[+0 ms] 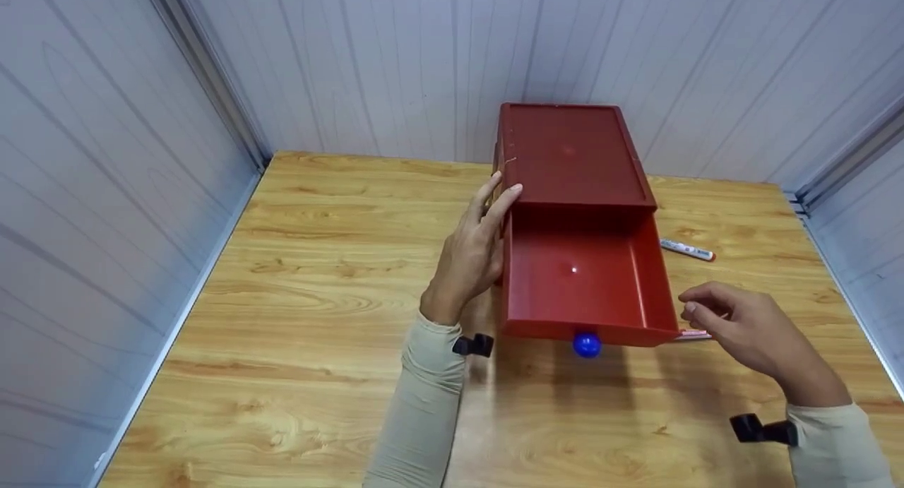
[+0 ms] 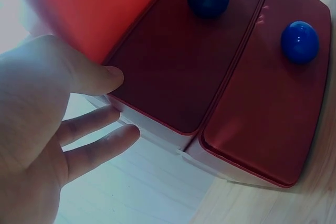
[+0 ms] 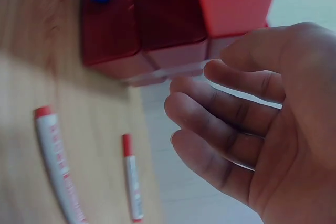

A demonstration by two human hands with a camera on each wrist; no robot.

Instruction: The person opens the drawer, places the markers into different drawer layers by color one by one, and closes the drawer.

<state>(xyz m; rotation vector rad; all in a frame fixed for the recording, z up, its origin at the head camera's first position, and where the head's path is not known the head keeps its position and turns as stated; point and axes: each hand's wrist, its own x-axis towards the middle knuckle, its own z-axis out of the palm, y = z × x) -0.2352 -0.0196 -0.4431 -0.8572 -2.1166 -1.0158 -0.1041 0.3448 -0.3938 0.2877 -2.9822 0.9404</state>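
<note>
A red drawer cabinet (image 1: 565, 149) stands on the table with its top drawer (image 1: 575, 283) pulled far out; the drawer's bare floor shows. A blue ball knob (image 1: 587, 345) sits on that drawer's front. My left hand (image 1: 467, 255) rests against the cabinet's left side, two fingertips near its top edge. In the left wrist view its thumb (image 2: 107, 78) touches the edge of a lower drawer front (image 2: 163, 66). My right hand (image 1: 752, 329) hovers just right of the pulled-out drawer, its fingers (image 3: 202, 119) loosely bent and holding nothing.
To the right of the cabinet a white marker with a red cap (image 1: 688, 250) lies on the wooden table (image 1: 318, 262). A second marker (image 1: 696, 335) is partly hidden by the drawer corner and my right hand. Pale panel walls (image 1: 395, 64) enclose the table's back and sides.
</note>
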